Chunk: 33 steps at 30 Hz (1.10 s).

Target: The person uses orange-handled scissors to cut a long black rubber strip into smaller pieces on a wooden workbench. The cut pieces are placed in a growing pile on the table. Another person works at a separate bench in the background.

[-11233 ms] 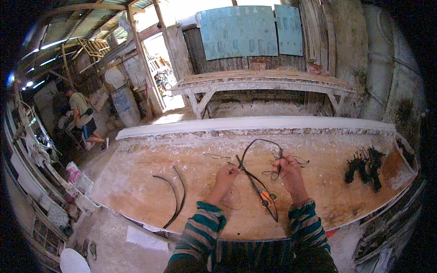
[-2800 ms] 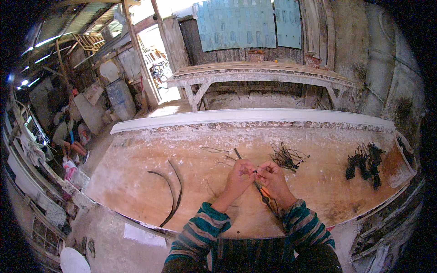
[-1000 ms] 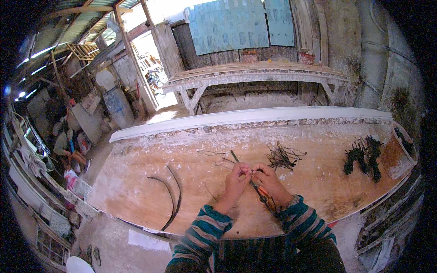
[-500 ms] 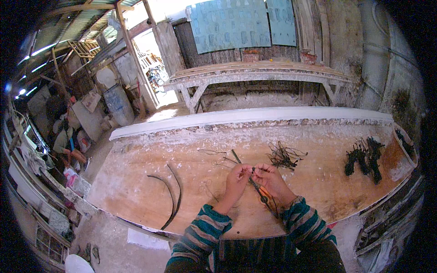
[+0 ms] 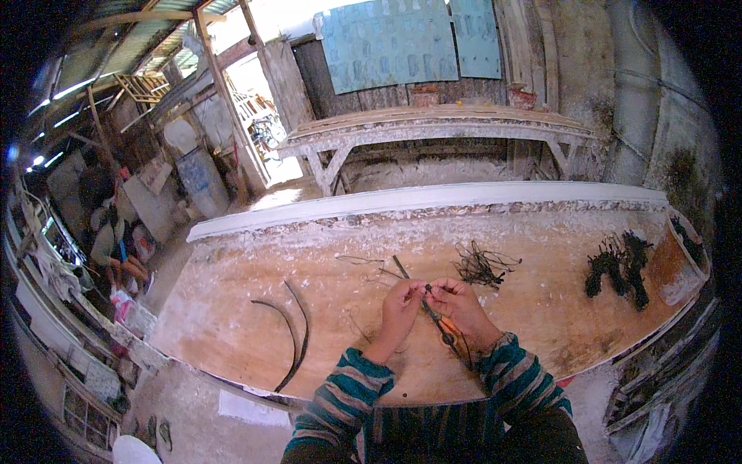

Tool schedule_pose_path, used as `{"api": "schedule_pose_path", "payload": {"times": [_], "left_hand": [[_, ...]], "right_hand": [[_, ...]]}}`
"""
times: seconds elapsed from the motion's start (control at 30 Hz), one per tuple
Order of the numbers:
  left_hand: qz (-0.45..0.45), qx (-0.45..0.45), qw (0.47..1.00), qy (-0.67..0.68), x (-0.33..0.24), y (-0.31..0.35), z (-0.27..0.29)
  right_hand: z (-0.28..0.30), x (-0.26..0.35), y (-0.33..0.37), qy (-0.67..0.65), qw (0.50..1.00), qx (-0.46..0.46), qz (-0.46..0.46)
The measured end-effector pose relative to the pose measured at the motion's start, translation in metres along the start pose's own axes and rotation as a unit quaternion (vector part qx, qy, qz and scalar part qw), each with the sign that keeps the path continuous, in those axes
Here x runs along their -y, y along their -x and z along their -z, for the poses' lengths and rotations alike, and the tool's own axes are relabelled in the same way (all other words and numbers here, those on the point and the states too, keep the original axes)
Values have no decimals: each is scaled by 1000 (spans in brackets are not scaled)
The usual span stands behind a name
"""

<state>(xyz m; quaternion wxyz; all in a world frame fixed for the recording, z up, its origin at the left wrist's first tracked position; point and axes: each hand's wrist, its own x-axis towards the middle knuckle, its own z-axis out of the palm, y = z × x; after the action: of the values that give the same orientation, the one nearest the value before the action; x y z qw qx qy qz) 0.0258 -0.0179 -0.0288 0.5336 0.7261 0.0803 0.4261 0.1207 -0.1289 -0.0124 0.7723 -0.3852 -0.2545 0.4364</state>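
Observation:
My left hand (image 5: 400, 313) and my right hand (image 5: 466, 313) meet over the wooden tabletop, thumbs and fingertips pinched together. Between them is a small dark piece (image 5: 428, 288), which looks like thin cord or wire; its exact kind is too small to make out. Under my hands a straight dark strip (image 5: 399, 264) lies slanting on the table. A tool with orange handles (image 5: 447, 331), like pliers, rests just below my right hand's fingers. Beyond that hand lies a tangle of thin dark wires (image 5: 485, 267). Two curved dark strips (image 5: 300, 332) are to the left.
Black knotted bundles (image 5: 622, 271) lie at the right, beside a tipped dusty container (image 5: 672, 267). A white raised ledge (image 5: 433, 199) runs along the table's far edge. Behind it stands a long bench (image 5: 440, 127). At far left another person (image 5: 116, 247) sits low near a blue barrel (image 5: 202, 182).
My hands stay almost in place, still pinched together; the fingers shift slightly around the small dark piece. Nothing on the table has visibly moved.

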Motion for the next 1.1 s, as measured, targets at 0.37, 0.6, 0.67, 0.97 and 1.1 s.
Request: {"api": "schedule_pose_path", "payload": {"times": [0.37,0.6,0.67,0.97,1.1], "left_hand": [[75,68,990,103,3,-3,3],[126,97,976,150,5,-6,6],[135,93,973,163,5,-6,4],[183,118,947,236,-7,-8,6],[233,64,936,257,-2,-9,7]], "right_hand": [[-6,-3,2,107,986,14,124],[-19,11,8,153,981,22,113],[-14,8,6,158,979,26,125],[-12,2,5,163,981,17,105],[-20,3,6,176,973,26,146]]}}
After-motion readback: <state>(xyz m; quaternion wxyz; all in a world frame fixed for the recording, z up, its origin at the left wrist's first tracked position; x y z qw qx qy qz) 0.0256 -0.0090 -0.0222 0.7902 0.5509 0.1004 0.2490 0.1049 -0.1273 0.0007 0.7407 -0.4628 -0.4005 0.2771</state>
